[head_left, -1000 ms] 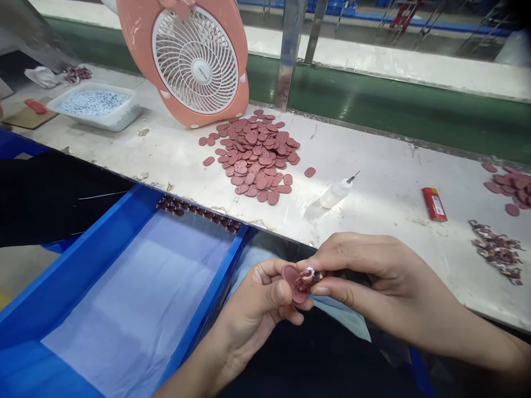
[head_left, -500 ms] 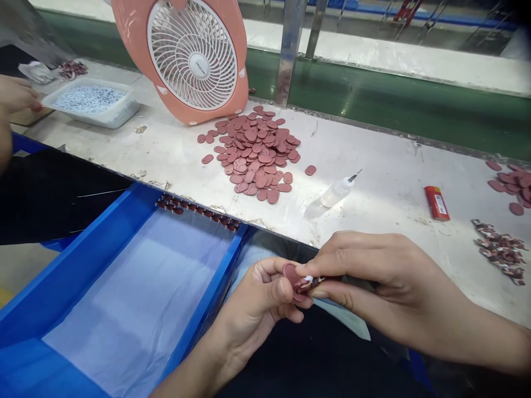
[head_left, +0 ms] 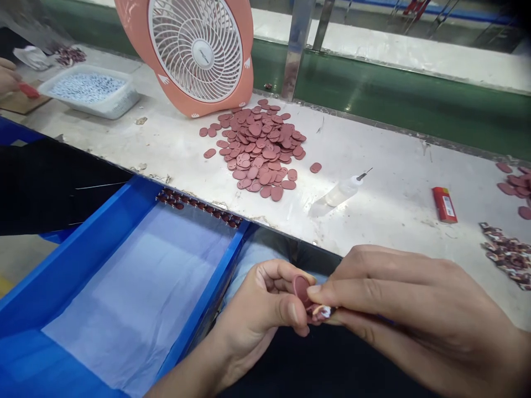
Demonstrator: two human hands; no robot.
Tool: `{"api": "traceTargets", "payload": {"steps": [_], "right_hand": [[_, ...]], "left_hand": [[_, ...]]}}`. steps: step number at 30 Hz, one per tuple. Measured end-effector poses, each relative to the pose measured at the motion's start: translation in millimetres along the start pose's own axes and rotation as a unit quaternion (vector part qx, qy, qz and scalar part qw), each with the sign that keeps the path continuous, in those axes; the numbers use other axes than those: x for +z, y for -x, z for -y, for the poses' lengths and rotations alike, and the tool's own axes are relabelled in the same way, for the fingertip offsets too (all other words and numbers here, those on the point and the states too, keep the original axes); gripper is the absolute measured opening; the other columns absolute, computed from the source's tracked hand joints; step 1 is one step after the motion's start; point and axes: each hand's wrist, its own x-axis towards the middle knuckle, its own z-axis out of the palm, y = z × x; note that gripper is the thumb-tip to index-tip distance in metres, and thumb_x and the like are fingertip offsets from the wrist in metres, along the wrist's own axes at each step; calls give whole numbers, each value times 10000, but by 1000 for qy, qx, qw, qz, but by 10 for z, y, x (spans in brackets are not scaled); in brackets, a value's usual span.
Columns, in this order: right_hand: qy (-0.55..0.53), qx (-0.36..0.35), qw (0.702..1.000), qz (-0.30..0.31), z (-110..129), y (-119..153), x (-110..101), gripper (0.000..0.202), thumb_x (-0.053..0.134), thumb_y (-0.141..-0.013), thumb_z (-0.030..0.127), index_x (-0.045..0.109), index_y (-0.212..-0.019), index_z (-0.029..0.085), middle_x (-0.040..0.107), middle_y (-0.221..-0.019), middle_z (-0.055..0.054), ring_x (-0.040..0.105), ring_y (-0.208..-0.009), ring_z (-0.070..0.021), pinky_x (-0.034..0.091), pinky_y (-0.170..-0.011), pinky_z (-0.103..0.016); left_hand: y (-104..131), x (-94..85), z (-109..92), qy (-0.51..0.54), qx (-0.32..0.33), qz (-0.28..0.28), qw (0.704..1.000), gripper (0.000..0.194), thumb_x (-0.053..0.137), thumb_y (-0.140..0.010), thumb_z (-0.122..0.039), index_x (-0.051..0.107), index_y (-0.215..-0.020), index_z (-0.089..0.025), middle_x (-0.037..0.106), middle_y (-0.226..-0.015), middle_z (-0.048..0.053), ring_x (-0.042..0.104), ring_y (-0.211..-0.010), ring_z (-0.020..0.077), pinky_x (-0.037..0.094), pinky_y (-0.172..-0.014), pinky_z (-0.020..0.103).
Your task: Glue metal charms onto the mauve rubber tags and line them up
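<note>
Between thumb and fingers, my left hand (head_left: pixel 265 315) holds a reddish-brown oval disc (head_left: pixel 301 288), its flat face partly toward me. My right hand (head_left: pixel 398 304) pinches a small painted figure-like piece (head_left: pixel 321 313), brown with white and orange parts, against the lower part of the disc. My right fingers hide some of the piece. Both hands are in front of the table edge. Above them on the table lie a heap of similar discs (head_left: pixel 265 143), a clear needle-tipped bottle (head_left: pixel 340 192) on its side and a red lighter (head_left: pixel 444 204).
A blue bin (head_left: pixel 83 265) lined with pale sheeting stands at the left, with rows of small brown pieces (head_left: pixel 199 205) at its far end. An orange fan (head_left: pixel 166 91) and a tub of tiny pale pieces (head_left: pixel 120 105) stand behind. More painted pieces (head_left: pixel 508 254) lie right. Another person's hand (head_left: pixel 7 77) shows far left.
My hands have moved slightly down and right, and the painted piece is turned differently against the disc. The view has shifted a little. The other person's hand has moved left.
</note>
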Motion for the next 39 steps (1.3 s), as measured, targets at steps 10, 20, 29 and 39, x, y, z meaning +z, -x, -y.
{"api": "traceTargets", "payload": {"steps": [10,20,29,39], "right_hand": [[14,-2,1000,-8,55,-7,6,285,682,-828,127,697,-1111,157,720,-903,7,618,-808,53,527,-747,1],[25,-1,1000,-15,45,-4,34,261,668,-836,127,703,-1092,161,708,-874,13,613,-791,56,516,-743,12],[20,11,999,-30,9,0,93,277,663,-826,100,692,-1089,181,716,-851,13,618,-766,29,537,-710,-25],[17,10,999,-44,-48,-14,135,171,666,-841,141,693,-1003,186,715,-823,24,619,-745,32,527,-688,-27]], "left_hand": [[7,-11,12,13,-8,12,1000,527,980,-365,-429,643,-647,-138,629,-556,-38,562,-488,38,452,-447,108],[21,-9,33,9,-6,21,1000,507,974,-402,-425,645,-660,-139,611,-533,-45,526,-476,19,408,-456,101],[-33,-62,74,-2,3,31,1000,508,946,-468,-478,626,-675,-142,556,-525,-52,503,-480,14,378,-478,110],[-87,-110,97,18,13,23,999,486,945,-489,-445,621,-671,-131,559,-555,-61,502,-474,0,416,-479,92]]}}
